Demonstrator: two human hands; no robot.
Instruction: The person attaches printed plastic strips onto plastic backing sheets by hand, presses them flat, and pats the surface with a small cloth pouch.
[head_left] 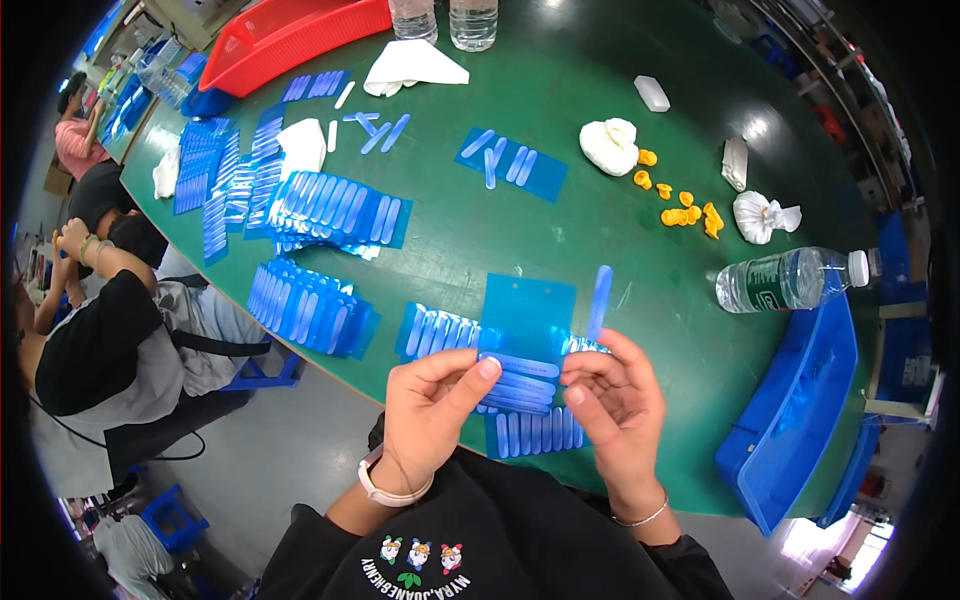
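As the left hand (425,405) pinches a small stack of blue strips (528,388), thumb pressed flat on the top strip's left end and supporting fingers mostly hidden, the right hand (628,410) curls by the stack's other end, just above the near edge of a green table (640,240). A single blue strip (601,300) rises almost upright from the right fingertips, apparently clipped between index and middle fingers, with the thumb apart from it.

Thin, round-ended and glossy, the strips look very light and slightly bendable, and their smooth faces probably slide over one another. A gentle grip at one end, or along the long edges, would likely suit them best.

Just beyond the hands lies a blue sheet (530,300), its visible upper part bare; a strip-covered sheet (540,435) sits nearer the table's front edge. Layered piles of strips (305,310) gather along the left edge, beyond which sits a co-worker (85,360) in a dark top. A red tray (300,45) occupies the far left corner, near two clear bottles (473,25). Toward the right edge, small orange pieces (685,215) lie beside a white bundle (765,217), with a water bottle (785,280) near a long blue bin (790,410).
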